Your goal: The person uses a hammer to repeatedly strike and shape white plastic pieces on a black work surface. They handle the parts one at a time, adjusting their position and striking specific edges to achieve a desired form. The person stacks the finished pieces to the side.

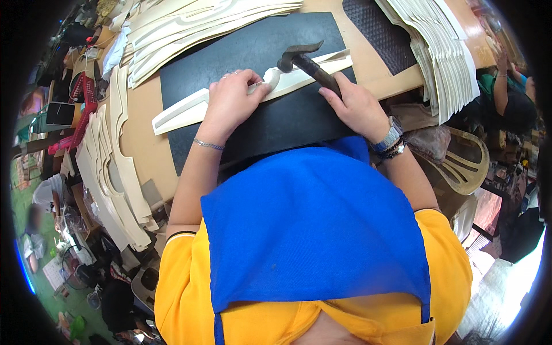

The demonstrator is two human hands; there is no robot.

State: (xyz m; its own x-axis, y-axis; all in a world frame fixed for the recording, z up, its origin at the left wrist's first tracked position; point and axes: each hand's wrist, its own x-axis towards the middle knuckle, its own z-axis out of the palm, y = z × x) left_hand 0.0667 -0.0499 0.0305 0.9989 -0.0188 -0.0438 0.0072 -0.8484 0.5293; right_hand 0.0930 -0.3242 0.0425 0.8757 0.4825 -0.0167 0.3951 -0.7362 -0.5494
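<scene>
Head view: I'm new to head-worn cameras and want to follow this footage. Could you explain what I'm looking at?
There is no robot here, just a person's two bare hands. The camera sits on the person's head and looks down, so their blue apron and yellow shirt fill the bottom. Its wide fisheye lens bends straight edges.

The right hand holds a claw hammer by the handle. The left hand touches a long pale piece on a black mat; how firmly it grips is hard to tell. The mat lies on a tan table, with stacks of pale pieces around it.
</scene>
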